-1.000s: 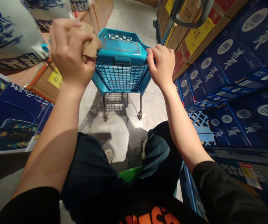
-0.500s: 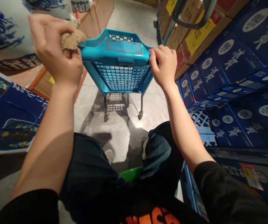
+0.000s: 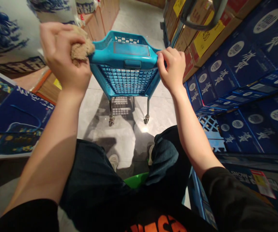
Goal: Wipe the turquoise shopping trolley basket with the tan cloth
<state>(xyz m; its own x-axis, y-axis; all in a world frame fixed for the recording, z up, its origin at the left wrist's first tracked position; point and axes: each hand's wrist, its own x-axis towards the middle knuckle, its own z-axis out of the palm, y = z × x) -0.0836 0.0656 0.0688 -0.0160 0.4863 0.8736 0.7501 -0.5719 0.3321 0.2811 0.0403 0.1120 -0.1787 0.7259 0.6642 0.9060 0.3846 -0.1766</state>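
A blue plastic shopping cart (image 3: pixel 126 80) stands upright before me, its handle side toward my knees. My left hand (image 3: pixel 67 59) is closed on a bunched tan cloth (image 3: pixel 82 50), which presses against the left end of the cart's handle (image 3: pixel 131 53). My right hand (image 3: pixel 171 66) grips the right end of that handle, thumb and fingers curled round it. Two metal legs with small caster wheels show below the basket. Part of the cloth is hidden inside my left fist.
Stacked blue drink cartons (image 3: pixel 240 64) line the right side, with a yellow price sign (image 3: pixel 206 38) on brown boxes behind. On the left are large blue-and-white jars (image 3: pixel 5 35) and a dark blue gift bag (image 3: pixel 20 109). A green rim (image 3: pixel 136 180) shows below me.
My left hand and the cloth have shifted slightly right and down along the handle's left end. My right hand keeps its grip, and the cart has barely moved in view.
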